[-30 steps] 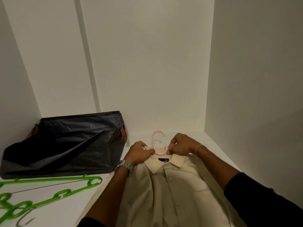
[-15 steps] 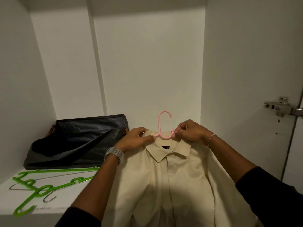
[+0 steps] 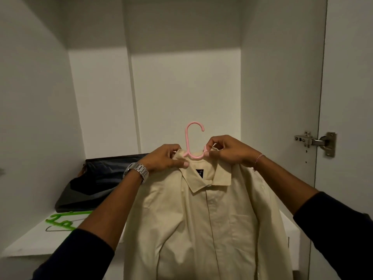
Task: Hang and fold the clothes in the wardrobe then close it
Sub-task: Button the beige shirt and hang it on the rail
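The wardrobe [image 3: 272, 98] filled the view, its white walls closing round an open compartment with a white shelf [image 3: 30, 245] low on the left. The cream shirt [image 3: 197, 229] served as the landmark: it hung in mid-air in front of the compartment, front facing the camera, collar uppermost, with its body falling out of view at the bottom edge. Behind the shirt and to its left, a dark bag [image 3: 96, 182] lay slumped on the shelf against the back wall. To the shirt's right, a metal hinge [image 3: 316, 142] sat on the wardrobe's side panel where the door met it. Left of the shirt and below the bag, green hangers [image 3: 60, 219] lay flat on the shelf, with a thin wire hanger [image 3: 54, 229] just beside them.

The left hand [image 3: 163, 158], a metal watch [image 3: 137, 171] on its wrist, gripped the shirt at the left side of the collar, fingers curled into the fabric. The right hand [image 3: 228, 151], a thin bracelet [image 3: 258, 160] on its wrist, pinched the right side of the collar together with the hanger's shoulder. Between the two hands, above the collar, the hook of the pink hanger [image 3: 191, 138] stood upright, its opening turned to the right; the rest of it was hidden inside the shirt.
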